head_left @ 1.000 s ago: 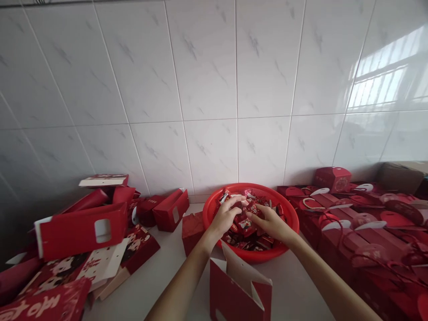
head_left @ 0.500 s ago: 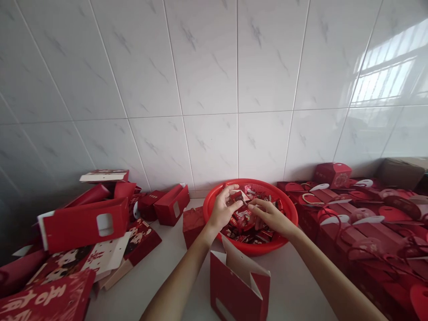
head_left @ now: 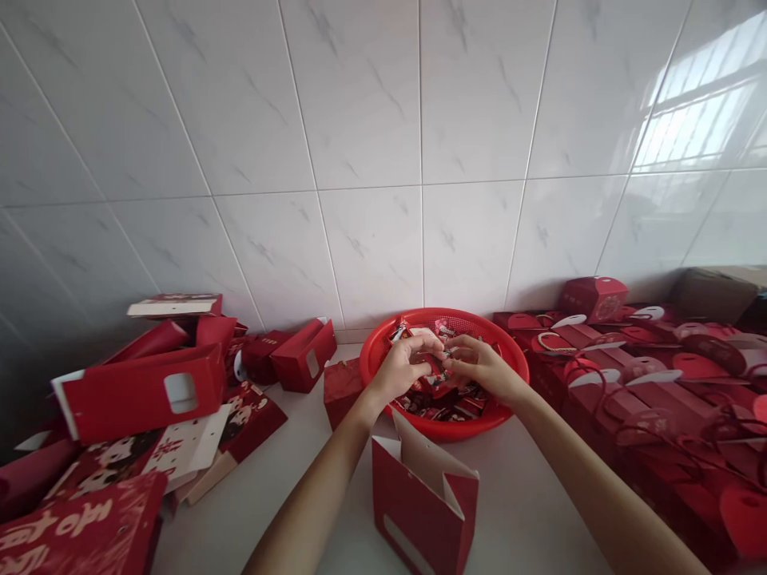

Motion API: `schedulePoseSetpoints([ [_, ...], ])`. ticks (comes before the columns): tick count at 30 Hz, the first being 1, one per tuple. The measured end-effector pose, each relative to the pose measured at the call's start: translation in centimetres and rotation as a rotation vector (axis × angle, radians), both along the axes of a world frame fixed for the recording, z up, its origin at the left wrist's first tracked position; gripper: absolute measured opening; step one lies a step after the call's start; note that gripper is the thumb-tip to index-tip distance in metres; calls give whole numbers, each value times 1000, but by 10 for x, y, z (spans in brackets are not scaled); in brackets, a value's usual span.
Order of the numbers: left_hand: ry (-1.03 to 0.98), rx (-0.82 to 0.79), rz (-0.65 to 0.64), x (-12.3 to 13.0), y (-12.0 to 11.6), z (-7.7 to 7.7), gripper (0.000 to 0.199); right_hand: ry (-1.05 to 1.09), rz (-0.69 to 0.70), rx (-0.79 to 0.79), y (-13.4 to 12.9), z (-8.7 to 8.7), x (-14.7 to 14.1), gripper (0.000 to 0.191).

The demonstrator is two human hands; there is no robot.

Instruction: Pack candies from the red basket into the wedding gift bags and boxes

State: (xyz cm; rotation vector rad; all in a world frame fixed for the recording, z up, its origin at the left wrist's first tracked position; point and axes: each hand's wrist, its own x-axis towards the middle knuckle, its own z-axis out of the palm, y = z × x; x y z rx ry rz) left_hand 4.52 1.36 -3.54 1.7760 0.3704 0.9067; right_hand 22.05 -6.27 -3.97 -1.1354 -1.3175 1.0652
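Above a red plastic basket (head_left: 520,369) full of wrapped candies (head_left: 437,391), my two hands meet with their fingertips almost touching. My left hand (head_left: 403,369) is curled, thumb below the fingers. Bent in the same way, my right hand (head_left: 484,369) comes in from the right. A small wrapped candy (head_left: 447,354) shows between the fingertips of both hands; its detail is too small to make out. Nearer to me, between my forearms, a red paper box (head_left: 419,511) stands upright with its top flaps raised.
Rows of red handled gift boxes (head_left: 653,399) fill the right side. On the left lies a pile of folded and unfolded red boxes (head_left: 144,391). A small red box (head_left: 343,391) touches the basket's left side. The tiled wall (head_left: 371,255) rises behind.
The fingertips of both hands have come closer together over the basket. A white and dark packet seen at my left fingers earlier no longer shows there. The view has tilted down slightly.
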Motion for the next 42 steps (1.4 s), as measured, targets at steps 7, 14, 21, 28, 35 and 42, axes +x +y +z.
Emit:
schedulePoseSetpoints([
  [7,491,165,61,0,-7,2,23,54,-317,122,6,-7,4,36],
  [14,1014,300,-30,0,-18,-1,17,18,-372,142,6,-9,5,30],
  [21,1019,443,109,-3,-19,-2,21,33,-385,130,8,-8,6,29],
  [28,984,392,44,1,-15,2,17,40,-361,75,7,-8,5,33],
  [35,738,355,-1,1,-6,-1,35,183,-319,44,5,-3,5,35],
  [42,167,31,286,1,0,-2,52,373,-252,0,4,0,10,35],
])
